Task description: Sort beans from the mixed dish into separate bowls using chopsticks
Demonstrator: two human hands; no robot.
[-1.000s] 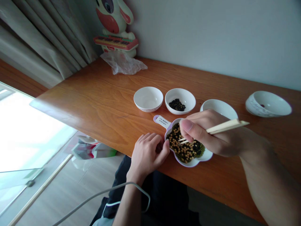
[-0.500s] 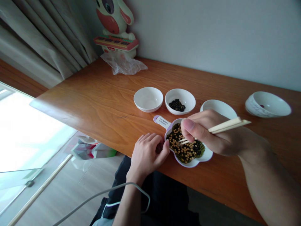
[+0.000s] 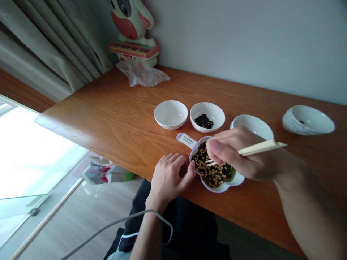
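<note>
My right hand [image 3: 238,151] is closed around a pair of wooden chopsticks [image 3: 261,147], whose tips reach into a white dish with a purple rim [image 3: 221,188]. Mixed beans [image 3: 214,175], yellow, black and green, fill much of this shallow dish. Its labelled handle [image 3: 188,140] points up and left. My left hand [image 3: 170,175] lies at the dish's left side with curled fingers, thumb against the rim. Behind the dish stand a bare white bowl [image 3: 170,115], a bowl [image 3: 217,115] with black beans [image 3: 204,121], and a third bowl [image 3: 253,124] partly hidden by my right hand.
A fourth bowl [image 3: 309,121] with a small dark red item inside stands farther right. At the back left, a crumpled plastic bag [image 3: 143,75] lies before a cow-shaped toy keyboard [image 3: 134,48]. A grey cable [image 3: 116,225] crosses my left wrist. The wooden table's [image 3: 116,108] front edge is close.
The chopsticks and my right hand have shifted very slightly left, and the chopsticks' rear ends have dropped a little. My left hand, the dish and the bowls stay in place.
</note>
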